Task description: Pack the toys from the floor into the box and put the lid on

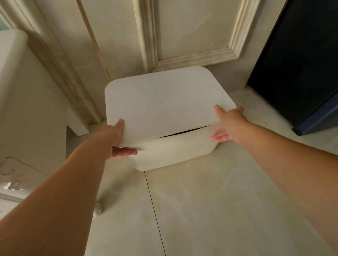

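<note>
White plastic fills both grips: the left hand (119,140) pinches the lid (166,101) at its near left corner, thumb on top and fingers beneath, and the right hand (227,126) clamps the near right edge the same way. The lid lies over the box (176,151), which stands on the pale floor (211,215) against a panelled door (176,26); a thin dark gap shows along the near rim, so it looks not yet seated. To finish well, I would square the corners over the rim, lower evenly and press both sides together. No toys are visible; presumably inside. No brand, label or writing can be read anywhere.
</note>
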### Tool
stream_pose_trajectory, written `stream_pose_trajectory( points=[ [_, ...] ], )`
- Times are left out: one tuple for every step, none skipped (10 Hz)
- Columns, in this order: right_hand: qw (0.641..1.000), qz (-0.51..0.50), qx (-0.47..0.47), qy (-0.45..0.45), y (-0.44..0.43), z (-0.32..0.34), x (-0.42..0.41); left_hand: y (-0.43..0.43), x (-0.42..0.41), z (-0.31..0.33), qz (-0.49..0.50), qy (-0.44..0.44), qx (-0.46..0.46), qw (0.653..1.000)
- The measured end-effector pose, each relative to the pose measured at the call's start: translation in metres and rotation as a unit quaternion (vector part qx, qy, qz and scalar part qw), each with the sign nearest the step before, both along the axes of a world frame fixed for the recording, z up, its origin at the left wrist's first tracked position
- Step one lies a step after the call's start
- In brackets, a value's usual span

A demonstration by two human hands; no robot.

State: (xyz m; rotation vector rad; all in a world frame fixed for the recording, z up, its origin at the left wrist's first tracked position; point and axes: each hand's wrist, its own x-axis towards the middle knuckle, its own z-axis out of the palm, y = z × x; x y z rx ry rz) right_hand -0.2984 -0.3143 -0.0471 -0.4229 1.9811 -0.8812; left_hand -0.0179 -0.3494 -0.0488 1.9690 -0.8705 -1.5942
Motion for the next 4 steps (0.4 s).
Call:
stream_pose_trajectory(
  points=[
    [1.0, 0.013, -0.002, 0.001, -0.004, -0.002, -0.003, -0.003, -0.003, 0.0, 0.006, -0.006, -0.004, 1.0],
    [1.0, 0.019, -0.019, 0.002, -0.002, -0.004, -0.005, 0.0, -0.005, 0.0, -0.003, -0.017, -0.003, 1.0],
    [0.998, 0.022, -0.051, -0.03, 0.011, -0.005, -0.011, 0.006, -0.007, 0.01, 0.009, -0.005, -0.001, 1.0],
    [0.994, 0.024, -0.047, -0.091, 0.029, -0.005, -0.01, 0.015, -0.008, 0.023, 0.01, -0.003, 0.007, 1.0]
  ],
)
